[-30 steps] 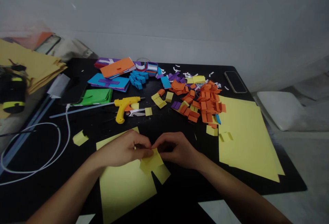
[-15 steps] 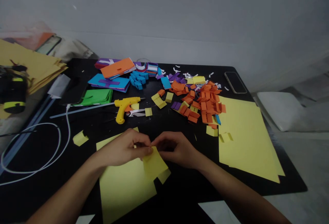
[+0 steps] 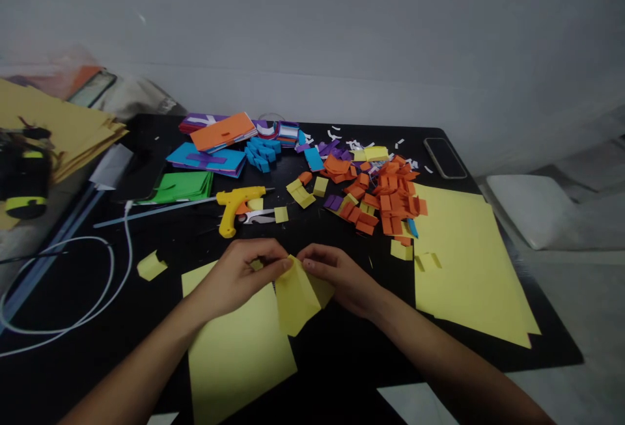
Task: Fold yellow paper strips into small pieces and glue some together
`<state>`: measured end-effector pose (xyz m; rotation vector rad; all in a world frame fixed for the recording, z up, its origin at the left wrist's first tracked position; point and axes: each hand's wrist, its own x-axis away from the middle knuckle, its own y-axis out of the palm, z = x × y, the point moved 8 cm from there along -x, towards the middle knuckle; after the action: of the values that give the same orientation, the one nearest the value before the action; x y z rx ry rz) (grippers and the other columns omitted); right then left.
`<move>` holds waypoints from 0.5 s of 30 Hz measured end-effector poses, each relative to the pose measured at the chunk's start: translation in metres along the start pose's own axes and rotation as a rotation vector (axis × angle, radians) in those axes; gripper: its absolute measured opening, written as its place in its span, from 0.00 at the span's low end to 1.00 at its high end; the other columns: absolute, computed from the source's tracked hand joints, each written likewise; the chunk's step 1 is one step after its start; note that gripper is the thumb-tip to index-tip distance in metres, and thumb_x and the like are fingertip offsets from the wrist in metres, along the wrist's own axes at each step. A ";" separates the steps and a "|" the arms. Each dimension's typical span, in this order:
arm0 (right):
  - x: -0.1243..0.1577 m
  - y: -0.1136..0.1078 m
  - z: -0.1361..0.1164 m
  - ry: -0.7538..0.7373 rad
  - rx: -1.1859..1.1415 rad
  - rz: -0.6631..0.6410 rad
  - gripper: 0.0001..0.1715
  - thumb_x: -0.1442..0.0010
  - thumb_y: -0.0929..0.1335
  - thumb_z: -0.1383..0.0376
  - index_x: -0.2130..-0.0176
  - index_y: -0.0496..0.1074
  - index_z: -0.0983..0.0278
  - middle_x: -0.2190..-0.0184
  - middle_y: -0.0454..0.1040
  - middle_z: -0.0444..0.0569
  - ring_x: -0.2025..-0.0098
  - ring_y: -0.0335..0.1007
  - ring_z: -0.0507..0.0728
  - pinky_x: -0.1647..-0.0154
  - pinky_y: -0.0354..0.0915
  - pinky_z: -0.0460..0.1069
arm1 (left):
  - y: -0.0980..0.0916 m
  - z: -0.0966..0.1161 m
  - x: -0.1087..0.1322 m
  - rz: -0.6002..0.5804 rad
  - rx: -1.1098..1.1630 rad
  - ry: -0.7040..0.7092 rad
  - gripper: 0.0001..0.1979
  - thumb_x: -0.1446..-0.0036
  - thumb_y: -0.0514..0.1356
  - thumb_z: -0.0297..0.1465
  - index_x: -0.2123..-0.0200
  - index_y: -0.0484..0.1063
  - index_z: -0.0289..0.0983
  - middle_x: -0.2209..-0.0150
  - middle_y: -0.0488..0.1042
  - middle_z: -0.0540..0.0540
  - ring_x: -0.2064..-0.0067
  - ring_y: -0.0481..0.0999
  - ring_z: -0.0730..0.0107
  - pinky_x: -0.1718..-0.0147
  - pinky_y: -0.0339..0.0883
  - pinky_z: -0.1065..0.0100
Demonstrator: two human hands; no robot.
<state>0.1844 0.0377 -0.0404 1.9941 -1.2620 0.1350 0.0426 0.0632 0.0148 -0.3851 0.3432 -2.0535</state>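
A small folded piece of yellow paper (image 3: 297,301) hangs between my two hands, its folds spread apart below the fingers. My left hand (image 3: 249,275) pinches its upper left edge between thumb and fingers. On the other side, my right hand (image 3: 342,276) is closed on the upper right part, thumb in front. Beneath the left hand lies a larger yellow sheet (image 3: 239,360), flat on the black table (image 3: 351,366).
A yellow glue gun (image 3: 235,207) and scissors (image 3: 258,217) lie beyond the hands. Folded orange pieces (image 3: 390,197) are heaped behind, right of centre. Yellow sheets (image 3: 469,269) and a phone (image 3: 445,157) are at right; a white cable (image 3: 114,269) curls at left.
The folded yellow paper has been raised slightly and opened out. My right hand has shifted up a little and now grips its right side, thumb in front.
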 end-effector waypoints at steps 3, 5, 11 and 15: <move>0.000 0.002 -0.001 0.001 -0.019 -0.005 0.23 0.52 0.82 0.54 0.64 0.77 0.65 0.70 0.77 0.41 0.70 0.72 0.49 0.67 0.63 0.44 | 0.001 0.003 -0.001 0.030 -0.006 0.024 0.12 0.34 0.60 0.37 0.68 0.78 0.38 0.69 0.78 0.51 0.66 0.76 0.70 0.67 0.65 0.72; -0.001 0.003 -0.001 -0.007 -0.016 -0.014 0.23 0.52 0.83 0.55 0.64 0.76 0.64 0.70 0.77 0.41 0.70 0.73 0.49 0.67 0.65 0.44 | 0.002 0.004 -0.001 0.038 -0.003 0.024 0.13 0.34 0.60 0.36 0.69 0.77 0.37 0.70 0.78 0.51 0.67 0.75 0.71 0.68 0.64 0.72; -0.002 0.000 0.000 -0.033 0.031 -0.009 0.24 0.54 0.83 0.56 0.65 0.75 0.64 0.70 0.78 0.41 0.71 0.73 0.50 0.66 0.69 0.46 | 0.006 0.003 -0.001 0.046 -0.042 0.018 0.12 0.35 0.60 0.34 0.69 0.76 0.36 0.73 0.75 0.50 0.69 0.73 0.70 0.70 0.63 0.71; -0.001 0.000 -0.003 -0.043 0.060 0.027 0.25 0.57 0.84 0.56 0.66 0.75 0.65 0.71 0.78 0.41 0.71 0.73 0.49 0.67 0.68 0.45 | 0.008 -0.001 0.001 0.033 -0.037 0.007 0.12 0.35 0.59 0.36 0.68 0.77 0.36 0.71 0.77 0.49 0.68 0.74 0.69 0.69 0.64 0.70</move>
<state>0.1846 0.0408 -0.0389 2.0413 -1.3271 0.1462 0.0483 0.0590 0.0112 -0.3927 0.3902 -2.0188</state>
